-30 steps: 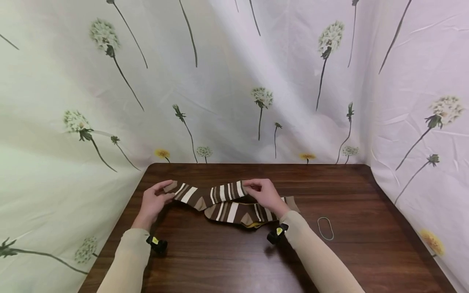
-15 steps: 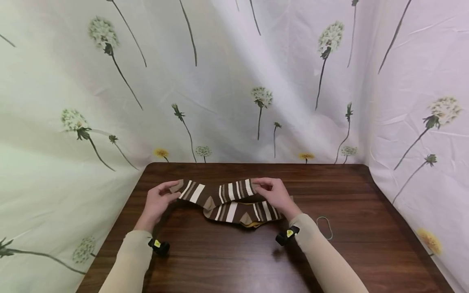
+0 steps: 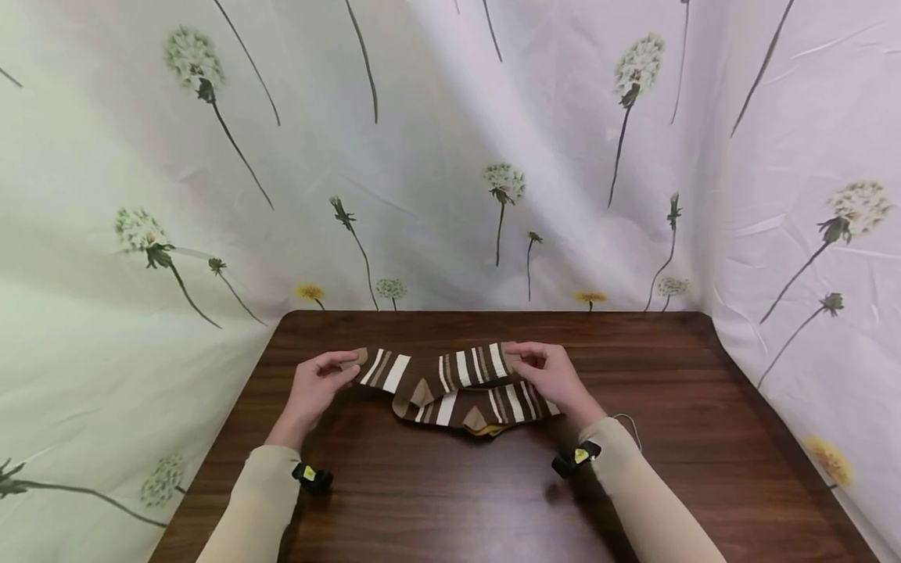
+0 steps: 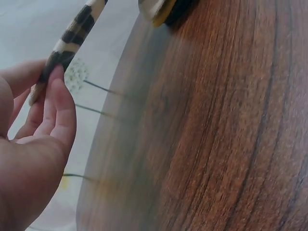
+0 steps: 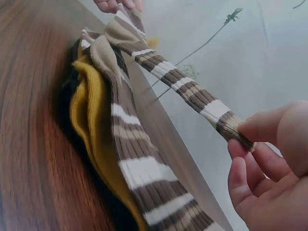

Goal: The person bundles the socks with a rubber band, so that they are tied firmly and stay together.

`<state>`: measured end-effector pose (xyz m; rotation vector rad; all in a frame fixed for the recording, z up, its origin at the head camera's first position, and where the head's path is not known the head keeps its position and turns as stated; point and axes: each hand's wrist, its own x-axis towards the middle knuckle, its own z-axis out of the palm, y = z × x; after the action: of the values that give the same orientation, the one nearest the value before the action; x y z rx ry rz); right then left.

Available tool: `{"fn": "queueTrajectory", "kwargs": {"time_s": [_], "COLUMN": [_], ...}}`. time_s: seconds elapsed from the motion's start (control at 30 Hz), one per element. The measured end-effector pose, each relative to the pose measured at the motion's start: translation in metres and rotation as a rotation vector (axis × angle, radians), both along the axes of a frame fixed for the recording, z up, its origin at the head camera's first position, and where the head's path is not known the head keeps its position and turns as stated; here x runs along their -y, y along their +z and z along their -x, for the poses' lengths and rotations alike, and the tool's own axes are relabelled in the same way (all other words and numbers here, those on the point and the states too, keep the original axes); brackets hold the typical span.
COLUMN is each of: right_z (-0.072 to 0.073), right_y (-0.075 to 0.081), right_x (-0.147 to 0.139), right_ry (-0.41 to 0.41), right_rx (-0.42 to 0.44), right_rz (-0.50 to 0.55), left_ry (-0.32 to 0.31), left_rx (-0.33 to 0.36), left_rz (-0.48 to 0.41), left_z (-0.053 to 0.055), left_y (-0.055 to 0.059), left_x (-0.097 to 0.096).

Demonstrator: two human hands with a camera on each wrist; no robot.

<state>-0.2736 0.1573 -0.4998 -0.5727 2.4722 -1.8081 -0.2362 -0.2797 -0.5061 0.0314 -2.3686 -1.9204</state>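
Note:
A brown sock (image 3: 401,374) with white and tan stripes is stretched between my two hands, raised above the table. My left hand (image 3: 313,391) pinches its tan toe end, and my right hand (image 3: 556,379) pinches the cuff between thumb and fingers. Under it, on the table, lies a matching striped sock (image 3: 446,410), partly covered by the raised one. In the right wrist view, a mustard-yellow sock (image 5: 89,103) and a black layer (image 5: 103,192) show beneath that lower striped sock (image 5: 144,168). How many socks are stacked there is hidden.
A thin pale-green loop, like a rubber band (image 3: 637,426), lies right of the socks, partly hidden by my right sleeve (image 3: 626,461). The dark wood table (image 3: 450,500) ends at a white curtain (image 3: 436,195) with dandelion prints behind and at both sides.
Both hands have moved to the right with the striped sock held between them, bringing it further over the lower sock. My right sleeve now covers part of the rubber band.

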Motion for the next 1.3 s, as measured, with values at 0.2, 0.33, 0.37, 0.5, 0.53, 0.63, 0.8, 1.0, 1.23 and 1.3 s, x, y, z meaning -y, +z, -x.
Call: {"fn": "queueTrajectory", "kwargs": {"time_s": [0.2, 0.33, 0.37, 0.5, 0.53, 0.63, 0.8, 1.0, 1.23, 1.3], "right_z": [-0.008, -0.012, -0.013, -0.018, -0.019, -0.023, -0.027, -0.031, -0.036, -0.037], "right_y": [0.006, 0.007, 0.008, 0.012, 0.013, 0.016, 0.016, 0.01, 0.006, 0.005], "right_x": [-0.014, -0.019, -0.021, -0.029, -0.031, -0.036, -0.043, -0.052, -0.065, -0.069], "right_ry": [-0.031, -0.054, -0.059, -0.077, -0.081, -0.092, -0.121, -0.152, -0.161, -0.163], "right_rx": [0.008, -0.011, -0.01, -0.015, -0.012, -0.011, 0.001, 0.007, 0.001, -0.01], "right_rz": [-0.035, -0.056, -0.061, -0.076, -0.074, -0.067, -0.064, -0.015, -0.004, -0.014], "left_ry": [-0.073, -0.096, -0.1, -0.115, -0.123, -0.148, -0.194, -0.247, -0.293, -0.3], "left_rx": [-0.034, -0.034, -0.034, -0.042, -0.049, -0.067, -0.065, -0.03, 0.021, 0.03], "left_rz": [0.052, 0.062, 0.065, 0.072, 0.073, 0.081, 0.097, 0.073, 0.051, 0.047], "left_z": [-0.001, -0.003, -0.003, -0.004, -0.005, -0.007, -0.01, -0.014, -0.018, -0.018], "left_y": [0.005, 0.007, 0.007, 0.01, 0.011, 0.013, 0.017, 0.018, 0.013, 0.011], "left_x": [-0.006, -0.012, -0.014, -0.019, -0.02, -0.024, -0.029, -0.037, -0.047, -0.05]}}
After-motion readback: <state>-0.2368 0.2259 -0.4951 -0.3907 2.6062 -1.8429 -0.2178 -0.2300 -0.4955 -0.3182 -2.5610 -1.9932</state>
